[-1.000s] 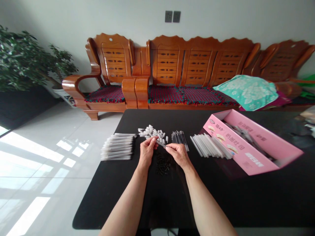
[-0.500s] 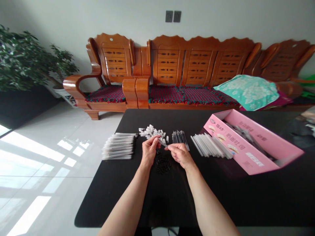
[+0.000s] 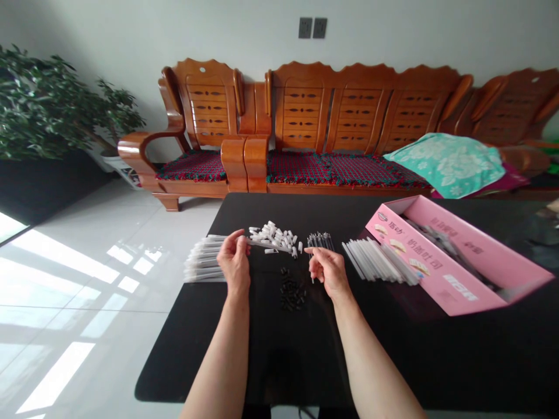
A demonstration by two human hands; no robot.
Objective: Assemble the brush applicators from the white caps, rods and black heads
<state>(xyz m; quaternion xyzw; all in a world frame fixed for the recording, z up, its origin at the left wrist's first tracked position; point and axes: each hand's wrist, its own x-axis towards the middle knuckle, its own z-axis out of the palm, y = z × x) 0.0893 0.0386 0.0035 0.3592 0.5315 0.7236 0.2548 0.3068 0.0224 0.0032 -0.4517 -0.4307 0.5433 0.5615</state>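
My left hand (image 3: pixel 234 265) pinches a thin translucent pen barrel (image 3: pixel 273 247) that points right, in front of a pile of white pen caps (image 3: pixel 279 234). Behind that hand lies a stack of pen barrels (image 3: pixel 203 259), its right ends partly covered. My right hand (image 3: pixel 326 270) hovers at the near end of a bundle of dark pen refills (image 3: pixel 321 239), index finger stretched out and the other fingers curled. Small black plugs (image 3: pixel 292 291) lie scattered between my forearms. Right of my right hand is a row of empty-looking translucent barrels (image 3: pixel 379 261).
A pink printed box (image 3: pixel 437 263) with greyish contents stands on the right of the black table (image 3: pixel 393 355). Beyond the table are a wooden bench (image 3: pixel 301 110) and a turquoise cloth (image 3: pixel 449 163). A potted plant (image 3: pixel 48 110) stands at the left.
My hands have come apart. My left hand has moved left with the pen barrel, while my right hand has let go of its end and shifted slightly right, by the refills.
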